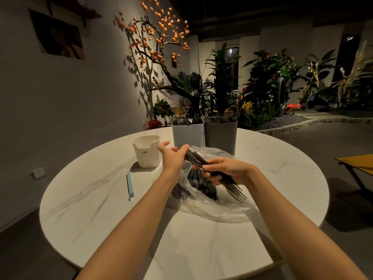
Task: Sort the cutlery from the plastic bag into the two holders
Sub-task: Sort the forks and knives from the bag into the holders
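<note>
A clear plastic bag lies crumpled on the round white table, with dark cutlery inside it. My right hand grips a bundle of forks by the handles, tines pointing toward me. My left hand holds the far ends of dark pieces, one fork's tines showing past my fingers. Two tall holders stand at the back of the table: a light grey holder with forks in it and a dark grey holder with dark cutlery in it.
A cream cup-like container stands left of my left hand. A light blue stick-like item lies on the table to the left. Plants and a tree with orange fruit stand behind the table. A wooden table edge is at the right.
</note>
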The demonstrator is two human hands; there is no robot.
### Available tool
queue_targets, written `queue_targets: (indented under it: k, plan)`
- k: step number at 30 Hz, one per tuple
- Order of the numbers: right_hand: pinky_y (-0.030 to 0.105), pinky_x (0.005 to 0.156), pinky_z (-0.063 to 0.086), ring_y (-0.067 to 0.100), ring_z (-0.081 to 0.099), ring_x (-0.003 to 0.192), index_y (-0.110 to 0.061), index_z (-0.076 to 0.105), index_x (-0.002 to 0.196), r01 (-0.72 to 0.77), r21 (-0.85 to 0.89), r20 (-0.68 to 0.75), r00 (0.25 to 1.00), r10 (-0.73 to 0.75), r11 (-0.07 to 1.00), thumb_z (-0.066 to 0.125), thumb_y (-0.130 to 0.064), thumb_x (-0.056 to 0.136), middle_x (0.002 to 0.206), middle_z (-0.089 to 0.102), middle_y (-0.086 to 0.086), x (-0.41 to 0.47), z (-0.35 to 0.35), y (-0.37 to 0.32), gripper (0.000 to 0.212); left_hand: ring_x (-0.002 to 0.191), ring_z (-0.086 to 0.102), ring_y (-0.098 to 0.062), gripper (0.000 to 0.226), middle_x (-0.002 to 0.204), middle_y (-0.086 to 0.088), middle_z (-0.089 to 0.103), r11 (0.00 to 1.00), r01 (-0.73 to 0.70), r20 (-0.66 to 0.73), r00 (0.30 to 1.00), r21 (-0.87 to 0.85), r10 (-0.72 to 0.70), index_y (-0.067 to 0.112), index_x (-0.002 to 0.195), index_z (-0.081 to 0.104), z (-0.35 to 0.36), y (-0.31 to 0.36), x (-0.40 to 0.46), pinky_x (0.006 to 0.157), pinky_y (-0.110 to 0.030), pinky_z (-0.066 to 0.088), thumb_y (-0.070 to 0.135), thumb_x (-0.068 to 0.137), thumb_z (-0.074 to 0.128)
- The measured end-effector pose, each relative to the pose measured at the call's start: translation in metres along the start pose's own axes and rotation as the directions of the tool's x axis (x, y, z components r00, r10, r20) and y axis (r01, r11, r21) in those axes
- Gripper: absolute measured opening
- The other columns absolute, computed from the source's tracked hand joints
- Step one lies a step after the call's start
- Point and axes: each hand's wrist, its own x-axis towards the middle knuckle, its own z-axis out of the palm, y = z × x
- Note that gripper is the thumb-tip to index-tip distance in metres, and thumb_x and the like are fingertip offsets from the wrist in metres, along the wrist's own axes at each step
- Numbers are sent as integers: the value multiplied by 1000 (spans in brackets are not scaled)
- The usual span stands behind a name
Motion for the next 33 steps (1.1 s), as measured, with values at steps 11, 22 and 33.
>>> queue_targets:
  k: [11,22,33]
  plan:
    - [18,49,36,8,41,54,-3,54,105,27,-45,-78,996,-31,999,46,-9,100,73,50,4,2,3,-5,12,100,60,-21,60,119,-14,56,980,180,-77,980,-85,-186,7,130,30,10,-9,7,87,-32,53,25,87,67]
    - [16,45,34,8,43,55,-4,53,108,59,5,-106,993,-58,998,41,-27,103,77,54,4,7,9,-4,26,84,66,-20,36,113,-15,66,959,274,35,962,-74,-272,3,126,51,23,-7,-5,60,-26,53,29,102,43]
    - [18,49,45,13,63,62,-6,59,102,12,13,-319,948,-8,1000,36,-19,105,79,61,6,1,7,-10,27,63,54,-16,18,70,-5,53,846,207,-20,968,-492,-249,11,83,47,3,3,-3,66,-31,49,12,99,39]
